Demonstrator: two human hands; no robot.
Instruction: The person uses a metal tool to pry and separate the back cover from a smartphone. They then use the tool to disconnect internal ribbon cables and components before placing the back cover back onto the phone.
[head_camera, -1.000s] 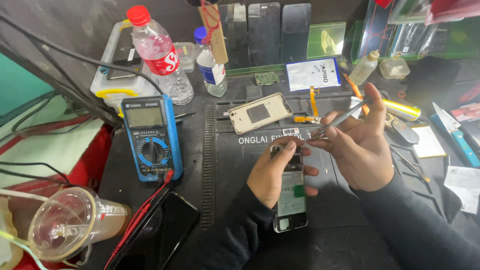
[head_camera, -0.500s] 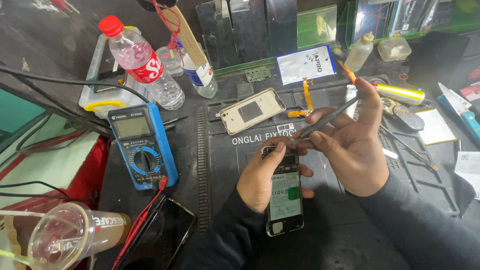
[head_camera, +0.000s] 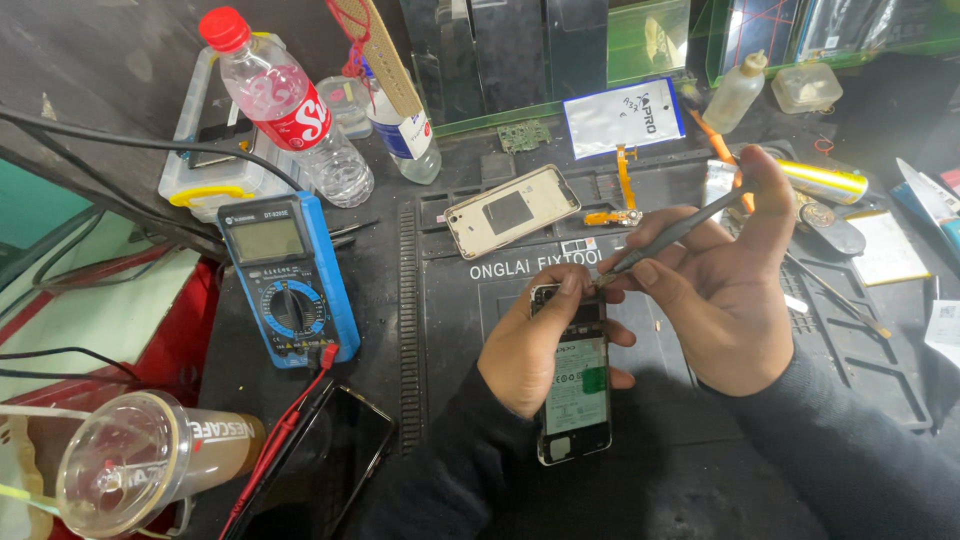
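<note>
My left hand (head_camera: 530, 345) grips an opened phone (head_camera: 577, 395) with its back cover off, so the battery and a green sticker show. It rests on a black repair mat (head_camera: 660, 440). My right hand (head_camera: 730, 295) pinches dark metal tweezers (head_camera: 670, 235) whose tips point down at the phone's top end, next to my left fingertips. The removed pale gold back cover (head_camera: 512, 210) lies on the mat just beyond my hands.
A blue multimeter (head_camera: 290, 280) with red and black leads sits at left, above a dark phone (head_camera: 340, 455). A plastic bottle (head_camera: 285, 105) with a red cap stands behind it, a clear cup (head_camera: 140, 470) lies at bottom left. Orange flex cable (head_camera: 625, 190), small bottles and tools crowd the right.
The view has shifted slightly, so things sit lower and nearer. My hands stay at the phone's top end with the tweezers; the tips have dipped a little closer to it.
</note>
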